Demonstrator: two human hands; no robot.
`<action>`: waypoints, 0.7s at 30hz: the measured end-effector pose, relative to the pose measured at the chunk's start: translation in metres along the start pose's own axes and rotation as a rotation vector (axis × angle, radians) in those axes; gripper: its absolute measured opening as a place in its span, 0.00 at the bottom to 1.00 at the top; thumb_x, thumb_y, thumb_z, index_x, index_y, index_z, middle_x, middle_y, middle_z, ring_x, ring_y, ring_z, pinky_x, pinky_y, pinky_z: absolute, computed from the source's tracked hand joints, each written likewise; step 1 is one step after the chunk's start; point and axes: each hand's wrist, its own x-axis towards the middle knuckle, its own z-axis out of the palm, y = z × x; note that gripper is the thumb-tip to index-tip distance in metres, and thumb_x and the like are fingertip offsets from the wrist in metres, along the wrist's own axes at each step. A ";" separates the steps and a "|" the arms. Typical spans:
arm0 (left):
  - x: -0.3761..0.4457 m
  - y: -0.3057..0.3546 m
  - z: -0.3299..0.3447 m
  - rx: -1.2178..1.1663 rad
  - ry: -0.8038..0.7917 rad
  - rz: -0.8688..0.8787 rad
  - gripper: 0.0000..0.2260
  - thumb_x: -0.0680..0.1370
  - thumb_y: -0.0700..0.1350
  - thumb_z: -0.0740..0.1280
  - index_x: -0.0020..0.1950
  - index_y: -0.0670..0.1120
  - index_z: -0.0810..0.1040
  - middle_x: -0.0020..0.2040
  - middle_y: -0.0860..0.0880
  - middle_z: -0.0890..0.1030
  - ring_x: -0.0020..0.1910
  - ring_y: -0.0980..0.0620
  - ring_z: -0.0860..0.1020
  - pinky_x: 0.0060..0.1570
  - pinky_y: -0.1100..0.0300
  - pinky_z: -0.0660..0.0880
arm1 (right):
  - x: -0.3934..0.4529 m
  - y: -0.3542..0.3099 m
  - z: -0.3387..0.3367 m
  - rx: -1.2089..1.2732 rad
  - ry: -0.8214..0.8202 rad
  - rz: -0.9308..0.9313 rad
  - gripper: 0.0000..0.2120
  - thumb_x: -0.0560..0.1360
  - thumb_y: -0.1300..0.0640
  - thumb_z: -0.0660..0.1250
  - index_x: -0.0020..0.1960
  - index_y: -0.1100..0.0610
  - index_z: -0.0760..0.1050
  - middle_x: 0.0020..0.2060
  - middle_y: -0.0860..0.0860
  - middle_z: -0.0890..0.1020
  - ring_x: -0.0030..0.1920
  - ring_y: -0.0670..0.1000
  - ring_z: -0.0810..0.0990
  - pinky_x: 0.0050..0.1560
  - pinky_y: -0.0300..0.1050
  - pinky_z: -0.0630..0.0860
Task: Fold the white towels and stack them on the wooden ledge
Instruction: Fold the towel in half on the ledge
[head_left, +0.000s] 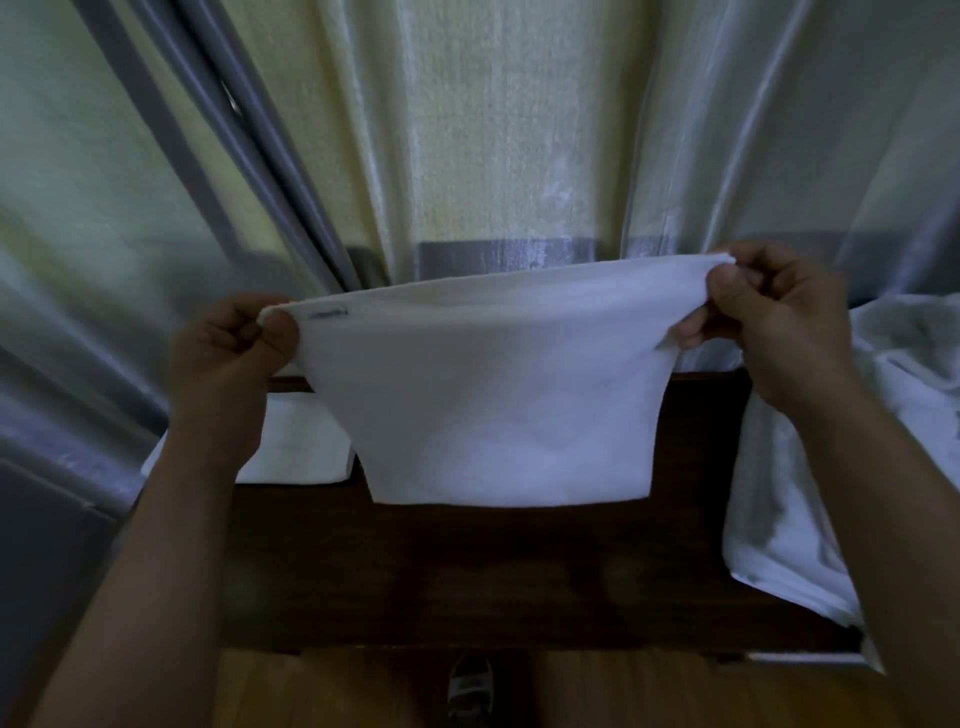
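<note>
Both hands are up in front of the curtain, and a white towel (506, 410) hangs between them, clear of the wooden ledge (467, 571); the left hand (228, 353) pinches the towel's upper left corner between thumb and curled fingers, and the right hand (774, 322) does the same at the upper right corner, thumb on the near side of the cloth, the other fingers tucked behind it. The towel's top edge runs left to right, the right end held a little higher than the left, so its long axis lies roughly level across the view; the cloth drops from that edge and narrows toward a straight bottom hem, which hangs over the middle of the ledge without plainly touching it. A small dark label (328, 313) shows on the top edge, just beside the left thumb.

On the ledge's far left part, partly behind the left forearm, lies a folded white towel (306, 441), flat; at the ledge's right end a loose heap of white towels (810, 483) is bunched up, spilling over the front edge beneath the right forearm. Behind everything hangs a pale curtain (493, 130) with grey bands; below the ledge is an orange-brown floor (322, 691) and the toe of a shoe (469, 686).
</note>
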 end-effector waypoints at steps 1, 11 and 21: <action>0.000 0.002 0.002 0.047 0.000 0.004 0.04 0.80 0.42 0.68 0.53 0.44 0.80 0.40 0.56 0.83 0.41 0.56 0.82 0.34 0.60 0.83 | 0.000 -0.001 0.000 -0.028 0.016 0.000 0.05 0.80 0.57 0.68 0.48 0.49 0.82 0.32 0.56 0.85 0.30 0.57 0.84 0.34 0.47 0.83; -0.007 0.027 -0.008 -0.239 -0.123 0.122 0.07 0.81 0.43 0.68 0.48 0.56 0.79 0.41 0.56 0.81 0.41 0.50 0.84 0.34 0.51 0.84 | -0.002 -0.004 -0.006 0.178 -0.138 0.077 0.12 0.83 0.66 0.58 0.50 0.54 0.77 0.31 0.52 0.84 0.30 0.51 0.84 0.33 0.43 0.82; 0.004 -0.011 0.009 -0.090 -0.066 -0.051 0.19 0.82 0.33 0.62 0.43 0.57 0.79 0.40 0.57 0.82 0.43 0.53 0.84 0.35 0.54 0.84 | 0.008 0.016 0.016 -0.029 0.025 0.205 0.05 0.83 0.65 0.62 0.52 0.61 0.76 0.29 0.57 0.82 0.28 0.54 0.82 0.32 0.47 0.83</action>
